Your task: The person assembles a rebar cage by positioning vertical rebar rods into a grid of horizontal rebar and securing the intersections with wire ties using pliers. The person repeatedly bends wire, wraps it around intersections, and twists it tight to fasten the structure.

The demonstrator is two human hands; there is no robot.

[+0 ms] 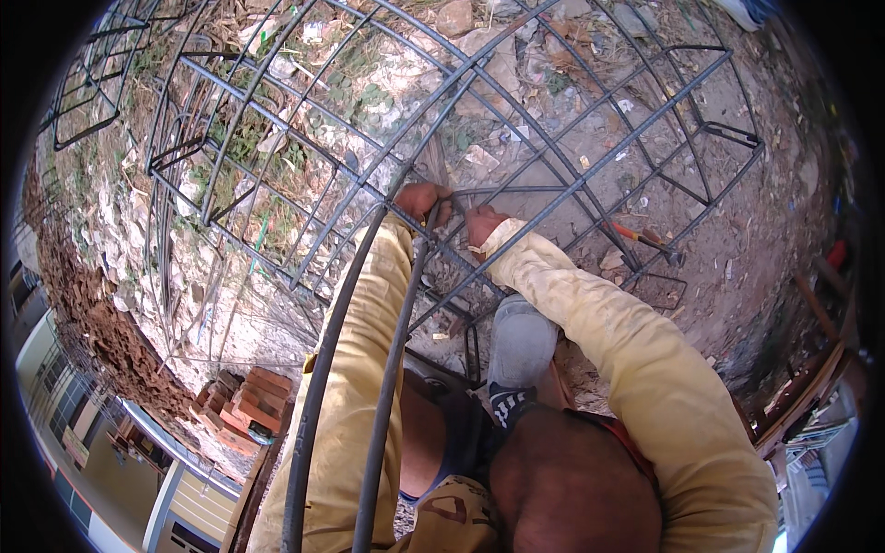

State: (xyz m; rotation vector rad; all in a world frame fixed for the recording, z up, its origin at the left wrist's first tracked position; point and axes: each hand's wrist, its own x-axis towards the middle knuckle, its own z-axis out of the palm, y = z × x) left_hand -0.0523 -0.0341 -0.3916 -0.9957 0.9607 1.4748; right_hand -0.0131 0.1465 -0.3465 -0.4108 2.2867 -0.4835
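A cage of dark steel rebar [553,150], made of long bars and square stirrups, spreads across the view above the dirt. My left hand [424,202] is closed with its fingers curled round the cage's bars where several of them cross. Close beside it on the right, my right hand [483,226] is closed near the end of a thin bent bar; whatever it pinches is hidden. Two long bars, one of them a thick rebar [323,387], run over my left forearm toward the lower edge. Both yellow sleeves reach in from below.
An orange-handled tool [629,231] with a dark metal head lies at the right among the bars. Red bricks [254,405] are stacked at lower left. Another cage [92,88] stands at far left. Stones and litter cover the ground; my shoe [523,341] is just below my hands.
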